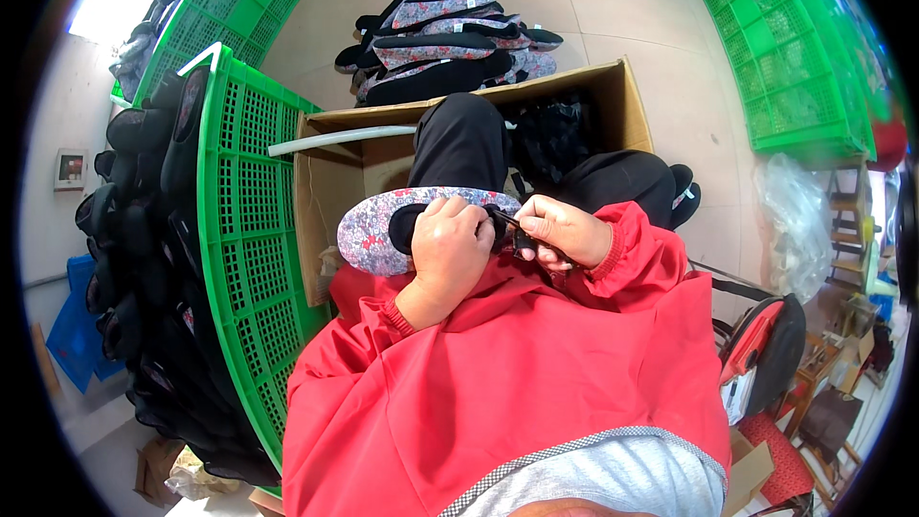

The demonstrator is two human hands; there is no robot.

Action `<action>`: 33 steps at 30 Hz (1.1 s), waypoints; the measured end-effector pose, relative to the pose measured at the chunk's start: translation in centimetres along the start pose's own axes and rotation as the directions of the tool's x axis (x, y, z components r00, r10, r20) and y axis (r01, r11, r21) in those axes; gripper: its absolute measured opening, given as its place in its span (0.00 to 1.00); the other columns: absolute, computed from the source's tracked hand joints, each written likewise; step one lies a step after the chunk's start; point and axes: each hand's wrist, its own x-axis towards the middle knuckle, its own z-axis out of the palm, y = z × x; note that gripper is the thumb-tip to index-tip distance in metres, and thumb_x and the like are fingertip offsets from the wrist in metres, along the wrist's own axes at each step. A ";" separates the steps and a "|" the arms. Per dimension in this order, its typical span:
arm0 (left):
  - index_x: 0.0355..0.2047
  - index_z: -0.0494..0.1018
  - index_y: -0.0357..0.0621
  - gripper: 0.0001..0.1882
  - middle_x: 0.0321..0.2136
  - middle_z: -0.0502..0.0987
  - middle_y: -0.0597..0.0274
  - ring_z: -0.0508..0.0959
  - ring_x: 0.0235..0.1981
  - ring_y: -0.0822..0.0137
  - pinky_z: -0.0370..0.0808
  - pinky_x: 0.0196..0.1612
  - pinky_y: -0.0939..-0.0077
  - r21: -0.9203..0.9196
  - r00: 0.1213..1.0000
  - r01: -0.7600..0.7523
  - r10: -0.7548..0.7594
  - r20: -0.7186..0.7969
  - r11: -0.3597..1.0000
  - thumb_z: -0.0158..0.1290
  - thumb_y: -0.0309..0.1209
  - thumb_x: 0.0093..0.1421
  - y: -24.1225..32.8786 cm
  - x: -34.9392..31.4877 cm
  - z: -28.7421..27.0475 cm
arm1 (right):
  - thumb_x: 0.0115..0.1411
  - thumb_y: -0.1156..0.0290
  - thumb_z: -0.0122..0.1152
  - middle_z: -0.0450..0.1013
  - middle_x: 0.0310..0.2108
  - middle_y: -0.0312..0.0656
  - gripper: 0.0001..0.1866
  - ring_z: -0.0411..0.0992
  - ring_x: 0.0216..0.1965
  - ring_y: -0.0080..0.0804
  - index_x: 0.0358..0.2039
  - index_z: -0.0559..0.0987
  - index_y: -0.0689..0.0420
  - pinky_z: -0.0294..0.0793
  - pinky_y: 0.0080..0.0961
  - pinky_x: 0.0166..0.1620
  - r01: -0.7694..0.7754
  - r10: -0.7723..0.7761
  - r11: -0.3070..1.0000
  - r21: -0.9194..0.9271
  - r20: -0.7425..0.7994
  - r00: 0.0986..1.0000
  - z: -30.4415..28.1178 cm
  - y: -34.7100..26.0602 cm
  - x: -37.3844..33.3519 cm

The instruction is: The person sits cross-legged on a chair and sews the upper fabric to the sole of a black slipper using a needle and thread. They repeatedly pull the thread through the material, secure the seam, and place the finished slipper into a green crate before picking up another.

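Observation:
Across my lap lies a floral-patterned slipper [369, 233] with a black-edged opening, its rounded end toward the left. My left hand [448, 247] is closed on the slipper at its opening, fingers curled over the fabric. At the slipper's right end, my right hand [563, 232] grips small black scissors [507, 219], their blades pointing left close to the black edging. Whether the blades touch a thread there is too small to tell. My fingers partly hide the handles.
Beyond my knees stands an open cardboard box [627, 115] with black items [553, 139] inside. A pale strip [345, 137] crosses its left corner. Floral slippers [440, 50] are heaped behind it. Green crates [251, 258] with black shoes [144, 230] flank my left; more green crates [780, 67] stand right.

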 end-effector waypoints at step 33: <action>0.24 0.78 0.47 0.06 0.20 0.70 0.64 0.72 0.26 0.62 0.70 0.31 0.68 0.125 0.991 -0.136 0.134 0.025 0.983 0.63 0.32 0.46 -0.3 -1.1 0.9 | 0.69 0.60 0.46 0.73 0.24 0.34 0.11 0.59 0.15 0.13 0.42 0.69 0.54 0.59 0.15 0.16 -0.356 0.253 0.831 -0.428 -0.278 0.926 1.0 -3.0 0.4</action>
